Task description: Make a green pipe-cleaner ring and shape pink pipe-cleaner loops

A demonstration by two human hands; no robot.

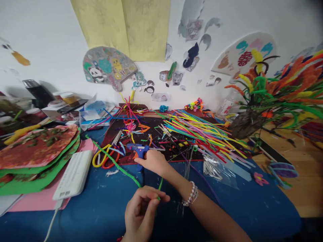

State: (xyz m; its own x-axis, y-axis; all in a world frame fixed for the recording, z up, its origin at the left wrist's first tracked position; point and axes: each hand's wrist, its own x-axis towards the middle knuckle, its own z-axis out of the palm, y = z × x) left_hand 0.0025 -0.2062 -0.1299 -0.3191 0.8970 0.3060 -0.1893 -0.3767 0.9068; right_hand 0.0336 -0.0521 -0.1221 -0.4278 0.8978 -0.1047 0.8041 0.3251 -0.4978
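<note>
In my left hand [142,210] a green pipe cleaner [118,166] is pinched between thumb and fingertips. Its long fuzzy end slants up to the left, and a short green piece shows on the other side of the fingers. My right hand [156,162] reaches out farther and is closed around a blue hot glue gun [138,148] with an orange trigger; its fingers partly hide the handle. Just left of the glue gun lie scissors [102,156] with yellow and red-orange handles. The glue gun is over a dark, scrap-strewn mat [131,159].
Many coloured pipe cleaners [202,131] lie in a heap at the back right. A bag of white sticks [212,169] sits nearer. At left are a white power bank [74,174] with a cable and painted cards [37,148]. A bushy pipe-cleaner bouquet [272,90] stands right.
</note>
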